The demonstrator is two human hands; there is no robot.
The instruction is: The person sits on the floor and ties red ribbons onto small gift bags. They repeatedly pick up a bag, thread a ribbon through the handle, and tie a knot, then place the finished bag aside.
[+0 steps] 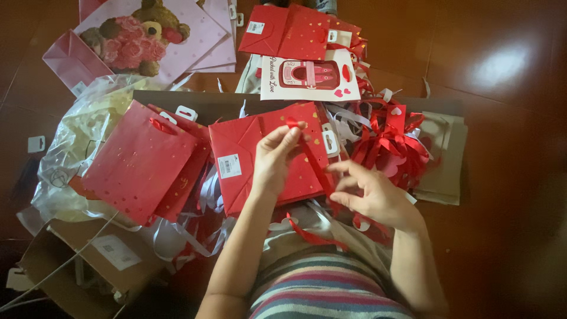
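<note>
A flat red gift bag (pixel 248 150) with small gold hearts and a white label lies in front of me. My left hand (pixel 274 159) rests on it and pinches the upper end of a red ribbon (pixel 313 162) near the bag's top edge. My right hand (pixel 375 195) holds the lower part of the same ribbon, which runs diagonally between the two hands. The ribbon's loose tail (pixel 310 235) curls down toward my striped clothing.
A stack of red gift bags (pixel 139 159) lies left, over a clear plastic wrap (pixel 77 136). Pink teddy-bear bags (pixel 142 38) and more red bags (pixel 283 29) sit at the back. A tangle of red ribbons (pixel 390 142) is right; a cardboard box (pixel 88 266) lower left.
</note>
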